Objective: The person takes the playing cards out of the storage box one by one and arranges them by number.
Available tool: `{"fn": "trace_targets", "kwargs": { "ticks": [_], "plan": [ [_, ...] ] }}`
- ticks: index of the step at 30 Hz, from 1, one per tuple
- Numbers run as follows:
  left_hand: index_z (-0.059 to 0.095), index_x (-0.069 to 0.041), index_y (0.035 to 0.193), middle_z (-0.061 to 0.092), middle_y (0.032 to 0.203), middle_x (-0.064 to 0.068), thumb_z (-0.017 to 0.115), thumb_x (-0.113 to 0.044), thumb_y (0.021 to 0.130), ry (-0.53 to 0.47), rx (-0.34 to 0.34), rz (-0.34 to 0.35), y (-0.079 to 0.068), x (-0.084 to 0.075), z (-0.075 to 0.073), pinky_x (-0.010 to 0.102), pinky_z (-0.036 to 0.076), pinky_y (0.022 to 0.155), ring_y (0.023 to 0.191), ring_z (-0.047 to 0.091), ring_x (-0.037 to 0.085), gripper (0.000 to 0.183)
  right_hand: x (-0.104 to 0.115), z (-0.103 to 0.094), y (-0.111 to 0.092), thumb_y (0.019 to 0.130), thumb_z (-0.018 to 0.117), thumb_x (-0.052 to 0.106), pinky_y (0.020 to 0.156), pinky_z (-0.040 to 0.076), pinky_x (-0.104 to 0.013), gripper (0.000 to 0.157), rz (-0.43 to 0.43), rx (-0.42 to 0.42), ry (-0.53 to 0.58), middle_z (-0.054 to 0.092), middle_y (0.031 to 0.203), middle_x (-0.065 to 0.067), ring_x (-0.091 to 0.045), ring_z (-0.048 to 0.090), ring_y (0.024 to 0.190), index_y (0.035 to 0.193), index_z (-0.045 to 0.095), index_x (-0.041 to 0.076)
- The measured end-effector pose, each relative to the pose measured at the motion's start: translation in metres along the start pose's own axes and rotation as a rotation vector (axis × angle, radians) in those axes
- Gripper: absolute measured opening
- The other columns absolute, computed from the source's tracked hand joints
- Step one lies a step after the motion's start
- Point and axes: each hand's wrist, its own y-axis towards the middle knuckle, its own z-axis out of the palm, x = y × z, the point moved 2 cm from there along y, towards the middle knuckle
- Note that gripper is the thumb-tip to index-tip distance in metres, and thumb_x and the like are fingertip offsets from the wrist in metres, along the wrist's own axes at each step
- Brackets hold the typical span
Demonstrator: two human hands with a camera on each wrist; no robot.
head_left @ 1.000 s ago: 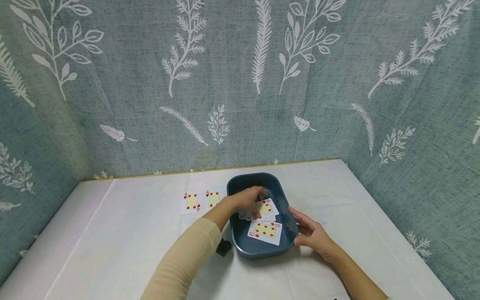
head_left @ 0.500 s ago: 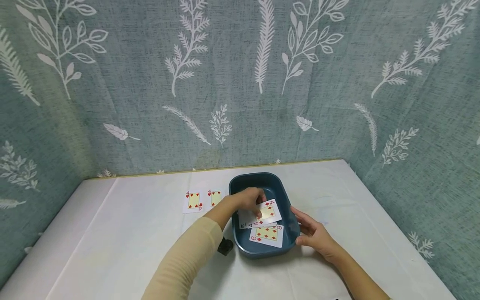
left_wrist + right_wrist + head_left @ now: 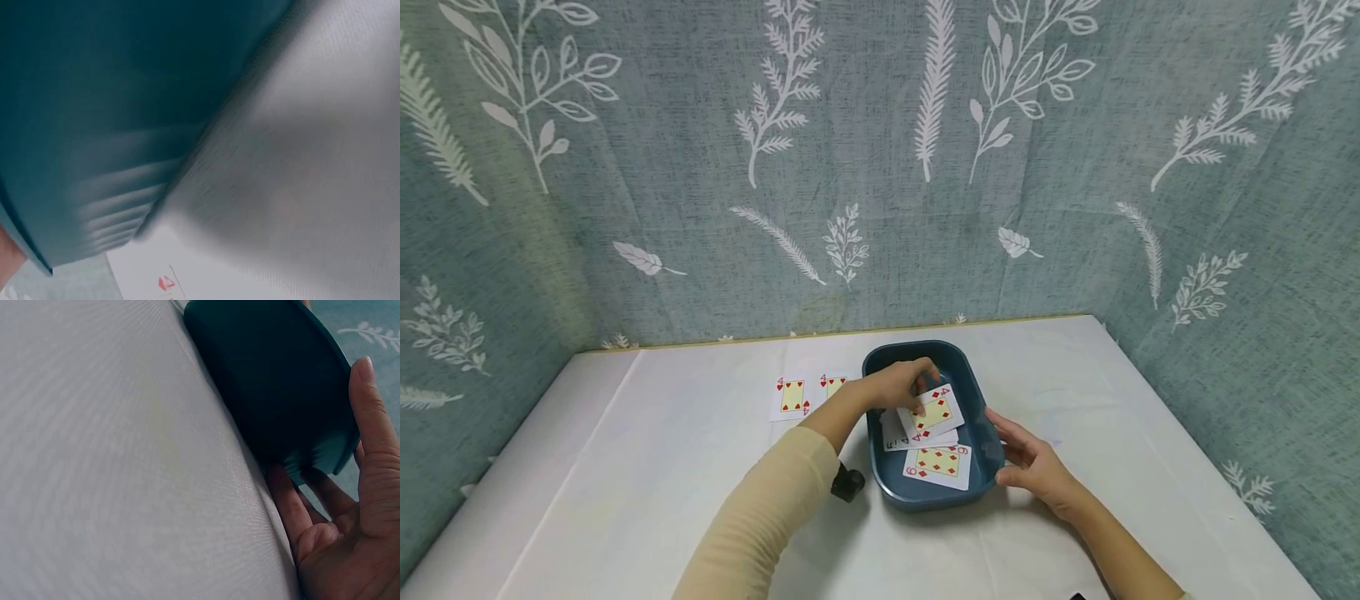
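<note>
A dark blue plastic bin [image 3: 985, 437] holds several playing cards. My left hand [image 3: 901, 387] reaches in over its left rim and pinches a four of diamonds card [image 3: 938, 410], thumb on the card's face. Below it lie other white cards, partly covered, and a six of diamonds card [image 3: 942, 468] lies nearest the front. My right hand [image 3: 1037, 473] grips the bin's right side. In the right wrist view, the thumb lies along the rim and the fingers bend against the outer wall. The left wrist view shows mostly the bin's outer wall [image 3: 94, 94].
Left of the bin, two four of hearts cards, one farther left [image 3: 792, 397] and one beside the bin [image 3: 835, 385], lie face up on the white tablecloth [image 3: 647, 475]. A small black object [image 3: 847, 483] shows by my left forearm. A leaf-patterned curtain [image 3: 880, 167] hangs behind.
The four of diamonds has turned and shifted up slightly with my left hand, exposing more of the cards under it. My right hand stays at the bin's side.
</note>
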Motion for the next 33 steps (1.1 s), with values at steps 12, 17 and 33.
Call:
{"fn": "trace_targets", "kwargs": {
  "ticks": [12,17,33],
  "plan": [
    [0.036,-0.025,0.145,0.055,0.111,0.005,0.064,0.0,0.087,-0.111,0.071,0.075,-0.009,0.001,-0.006,0.026,0.047,0.073,0.086,0.053,0.016,0.069,0.0,-0.001,0.001,0.084,0.073,0.028,0.093,0.043,-0.017,0.079,0.01,0.002,-0.003,0.037,0.142,-0.03,-0.012,0.055,0.112,0.148,0.031,0.01],
    [0.042,-0.019,0.138,0.056,0.104,0.008,0.066,0.0,0.086,-0.177,-0.001,0.128,-0.013,-0.001,-0.006,0.024,0.046,0.067,0.077,0.053,0.015,0.061,0.001,0.001,0.001,0.083,0.074,0.028,0.092,0.043,-0.017,0.08,0.007,0.004,0.01,0.037,0.141,-0.031,-0.013,0.056,0.111,0.148,0.031,0.008],
    [0.041,-0.012,0.135,0.056,0.1,0.014,0.067,-0.005,0.087,-0.313,-0.242,0.215,-0.031,0.004,-0.014,0.037,0.054,0.06,0.078,0.061,0.017,0.055,-0.001,0.0,0.0,0.082,0.074,0.031,0.092,0.043,-0.017,0.082,-0.002,-0.001,0.004,0.038,0.14,-0.032,-0.012,0.057,0.11,0.148,0.031,0.008]
  ]
}}
